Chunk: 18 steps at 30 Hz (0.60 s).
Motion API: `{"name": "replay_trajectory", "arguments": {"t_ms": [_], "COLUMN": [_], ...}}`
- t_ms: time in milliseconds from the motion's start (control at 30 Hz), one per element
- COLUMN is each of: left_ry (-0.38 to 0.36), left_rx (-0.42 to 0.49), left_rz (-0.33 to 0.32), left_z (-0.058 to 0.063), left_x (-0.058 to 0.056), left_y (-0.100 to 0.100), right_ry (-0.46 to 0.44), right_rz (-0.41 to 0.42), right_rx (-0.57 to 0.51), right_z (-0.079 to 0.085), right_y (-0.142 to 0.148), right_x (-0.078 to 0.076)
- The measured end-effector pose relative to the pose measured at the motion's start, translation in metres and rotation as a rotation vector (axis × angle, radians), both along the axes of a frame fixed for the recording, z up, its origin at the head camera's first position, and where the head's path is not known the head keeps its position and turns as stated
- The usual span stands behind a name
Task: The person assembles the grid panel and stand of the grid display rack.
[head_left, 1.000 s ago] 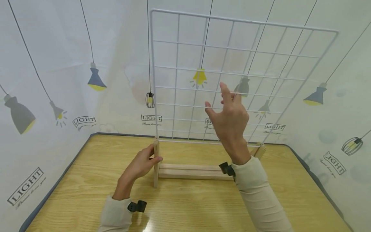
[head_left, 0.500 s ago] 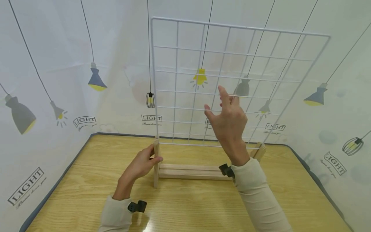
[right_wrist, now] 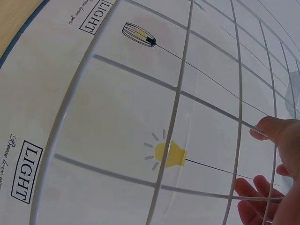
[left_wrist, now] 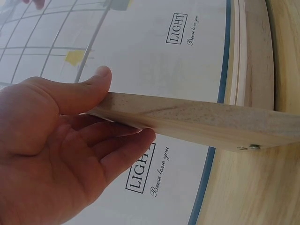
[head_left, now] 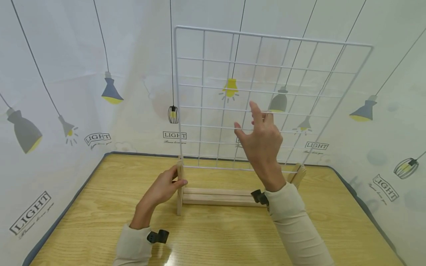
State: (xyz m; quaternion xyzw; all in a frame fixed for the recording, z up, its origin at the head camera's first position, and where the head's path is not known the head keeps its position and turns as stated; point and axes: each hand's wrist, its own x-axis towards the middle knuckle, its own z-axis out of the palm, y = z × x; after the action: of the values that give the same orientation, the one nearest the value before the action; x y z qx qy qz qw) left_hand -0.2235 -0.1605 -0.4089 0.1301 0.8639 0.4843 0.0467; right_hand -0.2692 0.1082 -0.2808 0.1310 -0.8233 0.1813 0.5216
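In the head view, a white wire grid panel [head_left: 261, 36] stands tilted over a wooden stand [head_left: 216, 197]. My right hand [head_left: 264, 144] holds the grid near its middle, fingers hooked at the wires. In the right wrist view, the thumb touches one wire [right_wrist: 240, 122] and the fingertips [right_wrist: 246, 187] reach through the mesh. My left hand [head_left: 163, 186] grips the stand's left upright [head_left: 180, 192], thumb on one side and fingers on the other, as the left wrist view confirms. The grid's bottom edge lies by the tops of both uprights; whether it sits in their slots is unclear.
The stand rests on a wood-grain table [head_left: 213, 236]. Behind and beside it hangs a white sheet [head_left: 139, 74] printed with lamps. The right upright [head_left: 296, 175] is partly hidden by my right forearm. A screw [left_wrist: 254, 146] shows near the left upright's lower end.
The grid's top edge has come down and its right corner has shifted left. My right hand has sunk slightly with it. My left hand stays on the upright.
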Motion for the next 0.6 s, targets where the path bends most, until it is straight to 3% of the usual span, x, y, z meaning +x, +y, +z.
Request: {"name": "replay_trajectory", "arguments": {"t_ms": [600], "left_ry": [0.001], "left_rx": [-0.004], "left_rz": [0.002], "left_z": [0.002], "left_x": [0.001], "left_y": [0.001], "right_ry": [-0.021], "right_rz": [0.002], "right_rx": [0.006], "right_z": [-0.01], "right_y": [0.0], "right_x": [-0.003]}}
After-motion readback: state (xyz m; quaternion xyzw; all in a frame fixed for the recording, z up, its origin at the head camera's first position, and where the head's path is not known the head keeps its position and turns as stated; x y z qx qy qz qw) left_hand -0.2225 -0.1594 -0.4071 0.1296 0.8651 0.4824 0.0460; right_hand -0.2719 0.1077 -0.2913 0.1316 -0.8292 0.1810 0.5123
